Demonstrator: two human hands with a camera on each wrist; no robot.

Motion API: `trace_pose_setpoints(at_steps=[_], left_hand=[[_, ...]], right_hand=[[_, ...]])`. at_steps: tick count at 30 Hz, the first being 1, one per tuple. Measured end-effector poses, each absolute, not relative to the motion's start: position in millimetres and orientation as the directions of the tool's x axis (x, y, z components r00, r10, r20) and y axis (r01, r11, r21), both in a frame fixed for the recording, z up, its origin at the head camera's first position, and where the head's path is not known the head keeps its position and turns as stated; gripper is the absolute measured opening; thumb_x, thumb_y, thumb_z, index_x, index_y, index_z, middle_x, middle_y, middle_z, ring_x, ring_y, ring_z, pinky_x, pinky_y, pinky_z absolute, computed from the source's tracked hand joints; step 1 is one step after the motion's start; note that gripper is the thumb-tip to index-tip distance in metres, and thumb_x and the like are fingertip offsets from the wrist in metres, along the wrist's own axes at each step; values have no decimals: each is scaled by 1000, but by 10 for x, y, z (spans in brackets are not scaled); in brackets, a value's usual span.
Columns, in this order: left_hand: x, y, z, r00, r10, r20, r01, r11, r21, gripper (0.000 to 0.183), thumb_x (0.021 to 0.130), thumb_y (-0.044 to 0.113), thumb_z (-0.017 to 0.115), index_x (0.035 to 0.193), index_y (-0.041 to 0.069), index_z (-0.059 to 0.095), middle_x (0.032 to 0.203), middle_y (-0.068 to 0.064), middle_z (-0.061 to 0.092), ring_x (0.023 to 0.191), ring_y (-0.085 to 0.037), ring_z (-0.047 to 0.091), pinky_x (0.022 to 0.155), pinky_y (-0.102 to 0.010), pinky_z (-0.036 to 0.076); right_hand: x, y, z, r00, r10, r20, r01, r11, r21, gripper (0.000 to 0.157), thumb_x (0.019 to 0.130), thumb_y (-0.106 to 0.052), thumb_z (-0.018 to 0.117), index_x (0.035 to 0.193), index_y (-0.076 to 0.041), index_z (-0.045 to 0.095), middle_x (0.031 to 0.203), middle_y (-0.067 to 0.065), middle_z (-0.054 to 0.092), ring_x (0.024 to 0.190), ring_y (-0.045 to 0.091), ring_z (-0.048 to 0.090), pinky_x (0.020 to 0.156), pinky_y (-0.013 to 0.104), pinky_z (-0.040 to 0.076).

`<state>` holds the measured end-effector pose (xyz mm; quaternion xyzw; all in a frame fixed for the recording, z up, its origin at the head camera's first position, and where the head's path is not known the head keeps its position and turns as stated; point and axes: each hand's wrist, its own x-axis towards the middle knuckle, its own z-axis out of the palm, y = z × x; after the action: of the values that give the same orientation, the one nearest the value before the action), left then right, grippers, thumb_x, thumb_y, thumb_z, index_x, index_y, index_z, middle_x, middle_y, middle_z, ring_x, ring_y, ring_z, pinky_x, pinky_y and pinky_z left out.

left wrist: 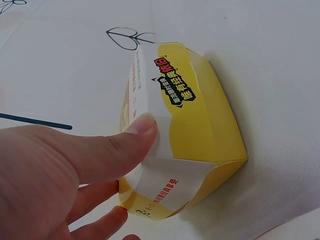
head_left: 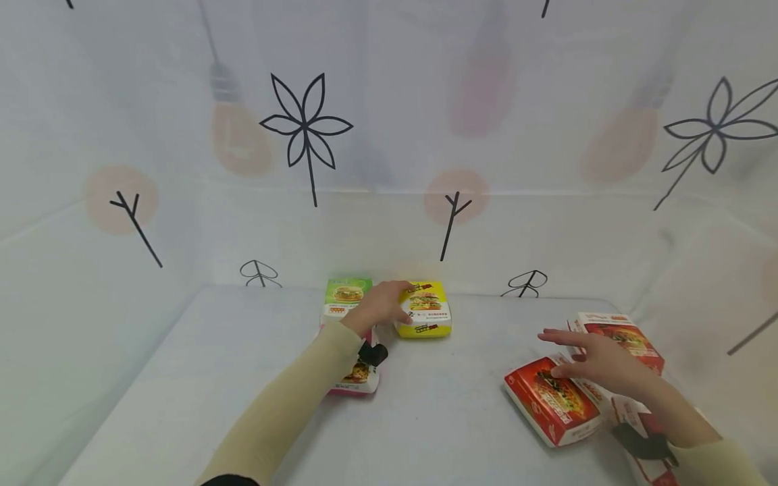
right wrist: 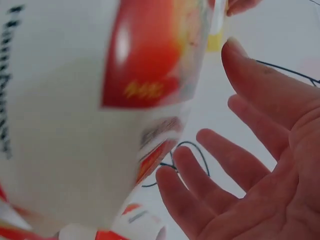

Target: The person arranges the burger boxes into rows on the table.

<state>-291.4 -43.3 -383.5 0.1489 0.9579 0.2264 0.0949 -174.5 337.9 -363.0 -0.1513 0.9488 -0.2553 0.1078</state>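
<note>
At the back middle of the table, my left hand [head_left: 381, 305] holds a yellow-and-white burger box [head_left: 433, 317] by its left part. In the left wrist view the thumb presses the box's printed side, while the other fingers lie partly hidden behind the box [left wrist: 207, 115]. Over on the right, my right hand [head_left: 602, 363] hovers with spread fingers over a red burger box [head_left: 547, 408], holding nothing. The right wrist view has a blurred white-and-red box [right wrist: 65, 130] close to the camera, apart from the fingers.
Left of the yellow box lie a green burger box [head_left: 348, 291] and a pink-edged box [head_left: 358, 379], partly covered by my left arm. A red-and-white box [head_left: 629, 337] stands behind my right hand, another [head_left: 647, 425] under the wrist. A patterned white cloth [head_left: 389, 229] hangs behind.
</note>
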Motion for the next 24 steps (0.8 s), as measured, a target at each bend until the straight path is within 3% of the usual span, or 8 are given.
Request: trace_pose_setpoints(at_steps=[10,17,24], left_hand=[[-2898,-433,-3828,-938,326,-121,237,855,461,70,82,25,83,145,22,52,146,-2,52,134,-26,45,112,-46,35],[-2878,-433,-3815,-938,325,-121,234,852,468,70,83,24,83,145,22,52,147,-2,51,135,-26,45,112,-46,34],[-2863,-431,-3797,-938,326,-118,238,853,465,70,83,24,83,145,21,52,147,-2,51,135,-26,45,112,-46,34]], right_hand=[[-1712,3487,-3685,-913,-351,-210,-187,815,-549,71,82,-39,80,140,-7,57,141,26,52,129,55,41,88,66,47],[-1768,3396,-3713,-915,-249,-316,-42,841,-540,76,78,-45,82,140,-8,58,132,28,57,123,51,47,86,59,50],[-1786,3289,-3748,-909,-248,-334,-27,835,-549,73,81,-45,78,140,-6,57,133,30,55,122,49,48,87,59,49]])
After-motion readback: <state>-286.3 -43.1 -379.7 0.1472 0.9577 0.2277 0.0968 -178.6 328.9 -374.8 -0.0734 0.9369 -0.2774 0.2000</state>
